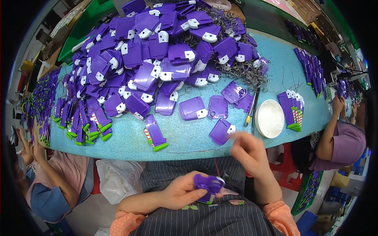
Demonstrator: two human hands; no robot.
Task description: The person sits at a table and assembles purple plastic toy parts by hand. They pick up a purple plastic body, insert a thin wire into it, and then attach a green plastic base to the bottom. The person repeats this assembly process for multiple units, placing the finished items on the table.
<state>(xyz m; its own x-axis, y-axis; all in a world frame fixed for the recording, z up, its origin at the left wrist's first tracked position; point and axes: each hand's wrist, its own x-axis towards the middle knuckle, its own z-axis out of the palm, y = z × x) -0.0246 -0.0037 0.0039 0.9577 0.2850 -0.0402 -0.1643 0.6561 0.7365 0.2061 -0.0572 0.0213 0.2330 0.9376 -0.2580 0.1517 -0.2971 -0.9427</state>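
My left hand (183, 192) is closed around a purple plastic casing (204, 183) close to my apron, its inner side showing and a bit of green at its lower end. A thin dark strand rises from the casing. Above and to the right, my right hand (250, 151) is raised at the table's front edge, thumb and forefinger brought together; whatever they may pinch is too small to see. Just beyond those fingers lies a purple shell with a white corner (220, 131). A finished-looking purple piece with a green end (156, 133) rests farther left.
A big heap of purple shells (136, 59) covers the table's far left, beside tangled dark wires (248, 72). At right are a white round dish (269, 118), a yellow-and-black tool (249, 118) and fanned green-ended pieces (291, 110). Co-workers sit at both sides.
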